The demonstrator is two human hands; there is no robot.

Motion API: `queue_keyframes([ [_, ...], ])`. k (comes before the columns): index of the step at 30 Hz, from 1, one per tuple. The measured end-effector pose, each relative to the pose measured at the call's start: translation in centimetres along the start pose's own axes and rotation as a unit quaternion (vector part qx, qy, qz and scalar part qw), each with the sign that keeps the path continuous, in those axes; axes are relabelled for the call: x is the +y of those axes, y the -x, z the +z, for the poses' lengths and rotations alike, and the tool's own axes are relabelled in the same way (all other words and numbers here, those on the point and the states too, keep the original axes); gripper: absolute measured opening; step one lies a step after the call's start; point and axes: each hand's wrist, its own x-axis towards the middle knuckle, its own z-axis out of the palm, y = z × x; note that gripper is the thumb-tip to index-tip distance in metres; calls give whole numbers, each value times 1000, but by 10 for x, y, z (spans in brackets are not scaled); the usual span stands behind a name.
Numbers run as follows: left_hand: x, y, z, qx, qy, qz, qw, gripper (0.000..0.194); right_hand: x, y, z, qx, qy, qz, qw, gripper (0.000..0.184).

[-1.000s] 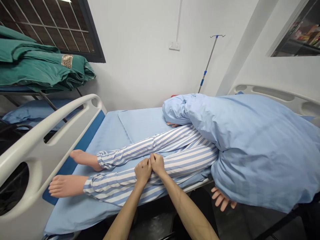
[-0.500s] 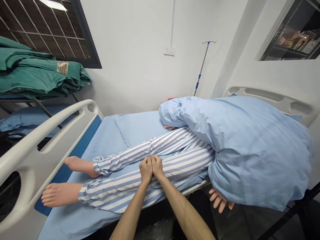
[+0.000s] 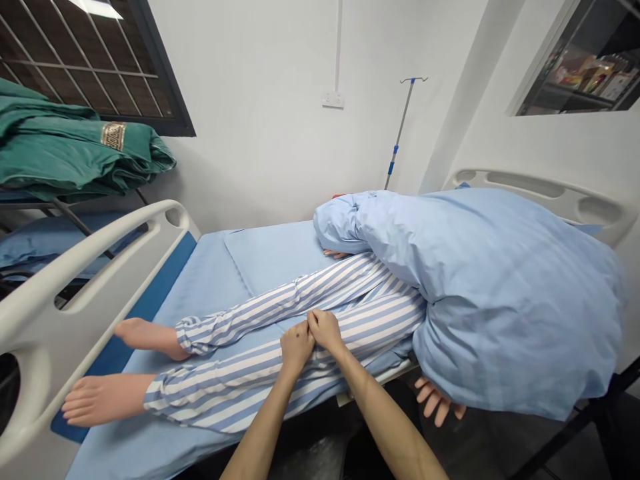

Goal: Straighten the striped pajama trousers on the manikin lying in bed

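A manikin lies on the bed with its legs in blue-and-white striped trousers. My left hand is closed at the knee of the nearer trouser leg, knuckles up. Right beside it, touching it, my right hand is also closed against the same cloth. Both sets of fingertips are curled under, and the bit of cloth in them is mostly hidden. Toward the bed's foot end rest the manikin's bare feet. A bunched light blue quilt covers its upper body, and a manikin hand sticks out below the quilt.
A pale bed end board stands at the left, another headboard at the right. An IV pole rises behind the bed by the wall. Green folded cloth lies on a rack at far left. The blue sheet shows beyond the legs.
My right hand has shifted a little to the right and turned, and my hands are no longer side by side in line. The view has moved slightly.
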Motion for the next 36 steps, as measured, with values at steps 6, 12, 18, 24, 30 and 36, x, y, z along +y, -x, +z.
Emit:
queue_keyframes([
  [6, 12, -13, -8, 36, 237, -32, 970, 37, 6, -6, -1, 37, -158, 23, 987, 40],
  [12, 37, -18, 10, 90, 385, -53, 917, 41, 17, -10, -2, 74, -294, 31, 952, 44],
  [18, 37, -14, 20, 31, 128, -56, 990, 34, 15, -10, -5, 82, -227, 64, 968, 44],
  [24, 45, -10, 19, -23, 16, -42, 999, 30, 16, -15, -43, -45, 52, 23, 997, 36],
  [30, 47, -8, 19, -20, 41, -40, 998, 31, 32, -4, -43, 0, 71, 31, 997, 38],
  [36, 60, -24, 13, 33, 287, -66, 955, 40, 40, -7, -40, 51, -90, 26, 994, 42],
])
